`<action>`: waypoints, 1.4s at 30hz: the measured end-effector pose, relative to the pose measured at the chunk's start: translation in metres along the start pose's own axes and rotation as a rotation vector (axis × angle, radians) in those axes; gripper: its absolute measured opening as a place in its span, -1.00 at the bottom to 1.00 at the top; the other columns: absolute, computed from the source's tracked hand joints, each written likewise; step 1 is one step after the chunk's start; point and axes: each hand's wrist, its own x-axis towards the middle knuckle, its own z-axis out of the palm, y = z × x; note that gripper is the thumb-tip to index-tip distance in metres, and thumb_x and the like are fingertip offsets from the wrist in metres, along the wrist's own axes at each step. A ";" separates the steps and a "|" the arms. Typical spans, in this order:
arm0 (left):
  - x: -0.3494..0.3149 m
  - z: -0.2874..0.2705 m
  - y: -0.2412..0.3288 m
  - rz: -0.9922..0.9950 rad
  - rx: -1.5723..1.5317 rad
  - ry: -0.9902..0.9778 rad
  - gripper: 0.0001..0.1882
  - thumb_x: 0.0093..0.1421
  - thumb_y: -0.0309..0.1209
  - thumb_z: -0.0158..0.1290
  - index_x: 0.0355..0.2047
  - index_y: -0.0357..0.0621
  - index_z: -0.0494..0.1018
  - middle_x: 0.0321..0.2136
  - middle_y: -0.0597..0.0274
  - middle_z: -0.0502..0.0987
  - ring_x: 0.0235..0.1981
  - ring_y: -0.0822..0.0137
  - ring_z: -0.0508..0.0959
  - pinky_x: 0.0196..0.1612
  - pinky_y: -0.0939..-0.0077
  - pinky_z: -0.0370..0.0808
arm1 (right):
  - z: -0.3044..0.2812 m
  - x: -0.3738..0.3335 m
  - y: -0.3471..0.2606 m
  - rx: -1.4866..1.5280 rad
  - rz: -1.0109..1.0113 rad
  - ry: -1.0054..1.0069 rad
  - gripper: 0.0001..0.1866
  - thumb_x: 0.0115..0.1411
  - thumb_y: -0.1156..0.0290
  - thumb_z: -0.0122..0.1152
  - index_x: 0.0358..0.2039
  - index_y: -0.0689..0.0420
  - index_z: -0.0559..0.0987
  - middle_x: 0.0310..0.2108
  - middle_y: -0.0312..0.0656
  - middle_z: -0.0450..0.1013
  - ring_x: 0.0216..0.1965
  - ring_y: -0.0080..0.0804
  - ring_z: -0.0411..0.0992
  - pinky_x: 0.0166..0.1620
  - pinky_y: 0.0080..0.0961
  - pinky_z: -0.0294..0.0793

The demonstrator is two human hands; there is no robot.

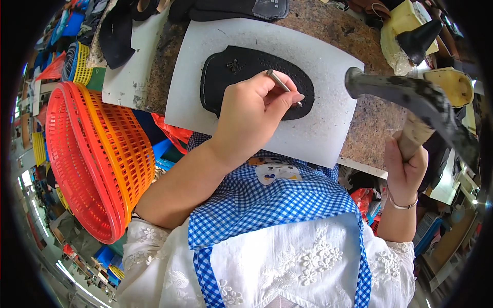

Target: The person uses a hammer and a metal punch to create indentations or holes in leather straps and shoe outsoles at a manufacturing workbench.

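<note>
A black leather piece (221,77) with a rounded right end and a stitched-looking edge lies flat on a white cutting board (197,49). My left hand (251,105) pinches a thin metal punch (279,80), its lower tip down at the leather near the rounded end. Off to the right of the board, my right hand (408,167) is wrapped around the wooden handle of a hammer (405,88). The hammer's dark metal head is raised, with its round face toward the board. Small dark specks lie scattered over the board.
Stacked orange and red plastic baskets (115,149) stand to my left, close to my forearm. The board rests on a speckled brown worktop (372,120). Black pieces (231,9) lie beyond the board. A yellowish block with a black cone (418,41) sits at the far right.
</note>
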 end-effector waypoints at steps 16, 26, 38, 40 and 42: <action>-0.006 0.019 0.013 0.595 0.641 0.070 -0.87 0.08 -0.49 0.14 -0.36 -0.21 0.45 -0.50 0.18 0.54 -0.52 0.31 0.57 -0.49 0.52 0.48 | -0.001 0.005 -0.012 -0.245 -0.282 -0.013 -0.90 0.15 0.62 0.13 -0.30 0.29 0.47 -0.59 -0.23 0.41 -0.58 -0.55 0.33 -0.50 -0.69 0.27; -0.008 0.003 0.004 0.244 0.286 0.025 -0.92 0.15 -0.55 0.12 -0.32 -0.24 0.49 -0.49 0.22 0.58 -0.47 0.50 0.58 -0.44 0.69 0.47 | -0.004 -0.008 -0.006 0.359 0.112 0.113 -0.92 0.11 0.65 0.21 -0.47 0.26 0.48 -0.51 -0.31 0.46 -0.60 -0.60 0.36 -0.50 -0.72 0.28; -0.006 -0.002 0.003 0.115 0.170 0.023 -0.91 0.11 -0.57 0.14 -0.35 -0.26 0.49 -0.57 0.21 0.54 -0.60 0.55 0.50 -0.53 0.70 0.39 | -0.004 0.001 -0.010 0.154 0.052 -0.002 -0.93 0.12 0.62 0.21 -0.44 0.31 0.48 -0.59 -0.24 0.43 -0.64 -0.57 0.31 -0.53 -0.68 0.28; -0.008 -0.001 0.005 0.219 0.232 0.035 -0.92 0.10 -0.56 0.15 -0.37 -0.25 0.49 -0.57 0.20 0.53 -0.61 0.52 0.50 -0.53 0.69 0.40 | -0.004 0.003 -0.012 0.372 0.101 0.072 -0.95 0.11 0.67 0.18 -0.46 0.29 0.50 -0.52 -0.19 0.46 -0.61 -0.58 0.34 -0.55 -0.66 0.28; -0.009 0.004 0.009 0.338 0.367 0.059 -0.88 0.08 -0.54 0.17 -0.34 -0.21 0.50 -0.59 0.16 0.49 -0.63 0.42 0.49 -0.55 0.63 0.40 | -0.002 0.003 -0.012 0.364 -0.028 0.066 -0.94 0.20 0.60 0.06 -0.42 0.30 0.43 -0.60 -0.27 0.35 -0.66 -0.63 0.23 -0.60 -0.68 0.19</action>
